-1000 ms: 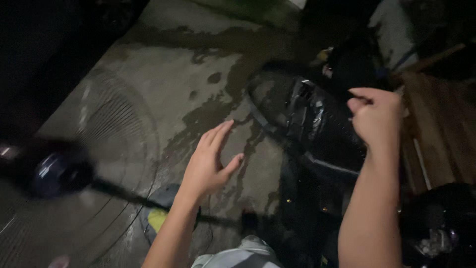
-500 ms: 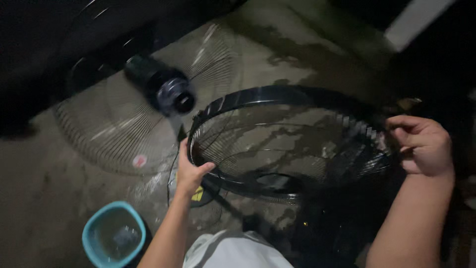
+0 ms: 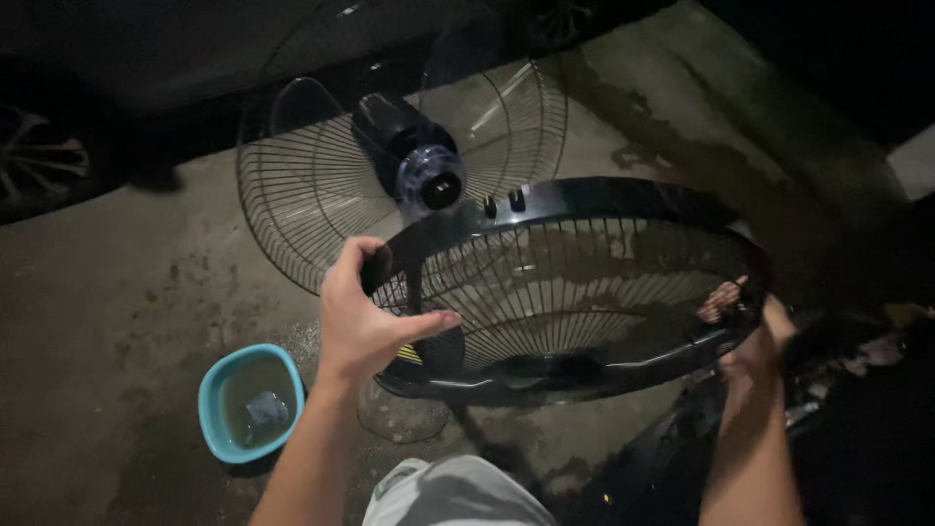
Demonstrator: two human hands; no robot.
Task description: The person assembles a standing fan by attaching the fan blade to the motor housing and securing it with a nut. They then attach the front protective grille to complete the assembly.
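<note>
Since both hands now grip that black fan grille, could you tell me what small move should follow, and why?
Probably lower the black grille toward the blue basin: the left hand and right hand hold opposite rims, and water sits ready there.

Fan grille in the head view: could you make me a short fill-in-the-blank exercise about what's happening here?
1. Both hands grip the rim of a black fan grille; the left hand holds its ____ side.
2. The small tub on the floor is ____ in colour.
3. Behind the held grille stands a fan motor in a ____ cage.

Missing words: left; blue; wire
</note>
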